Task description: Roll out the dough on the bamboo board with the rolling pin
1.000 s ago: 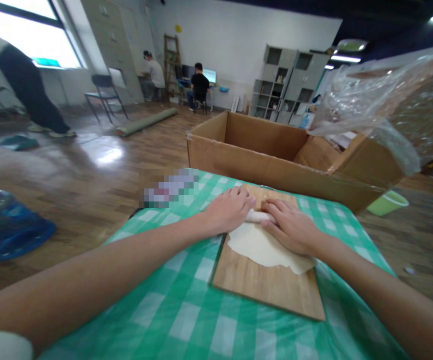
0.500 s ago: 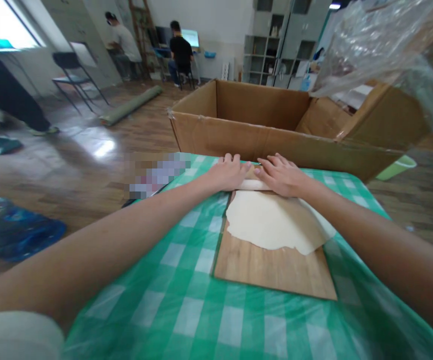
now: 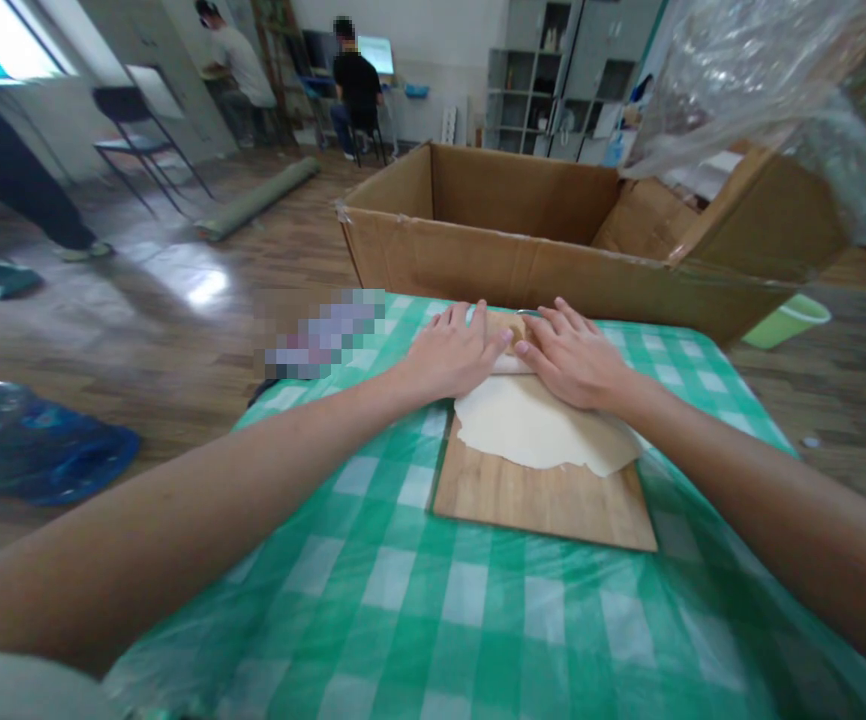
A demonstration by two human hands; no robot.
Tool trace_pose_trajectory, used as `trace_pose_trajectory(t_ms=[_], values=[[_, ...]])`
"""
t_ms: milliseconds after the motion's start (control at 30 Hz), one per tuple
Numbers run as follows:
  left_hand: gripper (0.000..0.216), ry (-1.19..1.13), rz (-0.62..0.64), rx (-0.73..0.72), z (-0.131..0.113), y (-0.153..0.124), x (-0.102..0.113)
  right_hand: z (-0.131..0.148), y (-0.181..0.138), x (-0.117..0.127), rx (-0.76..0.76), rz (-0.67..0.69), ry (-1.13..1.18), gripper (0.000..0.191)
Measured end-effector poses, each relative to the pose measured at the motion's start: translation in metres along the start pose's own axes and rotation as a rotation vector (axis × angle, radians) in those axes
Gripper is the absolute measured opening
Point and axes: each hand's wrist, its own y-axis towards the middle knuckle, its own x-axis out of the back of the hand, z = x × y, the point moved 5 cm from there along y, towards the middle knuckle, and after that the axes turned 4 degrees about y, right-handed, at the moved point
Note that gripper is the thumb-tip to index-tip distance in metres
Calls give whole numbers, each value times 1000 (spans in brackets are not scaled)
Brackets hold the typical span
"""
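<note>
My left hand [image 3: 454, 352] and my right hand [image 3: 577, 355] lie palm down, side by side, on a pale rolling pin [image 3: 512, 366]. Both hands have their fingers stretched forward, thumbs pointing towards each other. Most of the pin is hidden under the palms. Just on my side of it, a thin, ragged-edged sheet of cream dough [image 3: 545, 425] lies flat on a wooden board [image 3: 545, 510]. The sheet's right part reaches the board's edge beneath my right forearm. Between the thumbs, a small tan patch shows beyond the pin; I cannot tell what it is.
A green checked cloth [image 3: 380, 580] covers the table. Behind stands a large open cardboard box [image 3: 478, 255] with clear plastic wrap [image 3: 763, 90] at its right. A blurred-out item [image 3: 328, 335] lies at the left edge. A light green bin [image 3: 789, 320] stands on the floor. Other people are farther back.
The board and dough sit slightly farther up in the view. Relative to the board, my hands and the pin have come a little towards me, and less flat dough shows.
</note>
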Motion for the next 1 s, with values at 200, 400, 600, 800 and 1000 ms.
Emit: trace_pose_trajectory(t_ms=[200, 400, 600, 800, 1000], values=[[56, 208, 66, -118, -14, -20, -4, 17, -27, 5, 40, 3, 11, 81], [67, 131, 104, -67, -15, -38, -3, 37, -59, 9, 57, -66, -15, 85], [74, 129, 79, -86, -13, -32, -5, 54, -82, 14, -10, -63, -5, 91], [66, 215, 88, -179, -12, 4, -9, 38, -66, 14, -71, 19, 80, 84], [66, 176, 111, -231, -9, 30, -12, 11, -41, 11, -76, 17, 61, 82]])
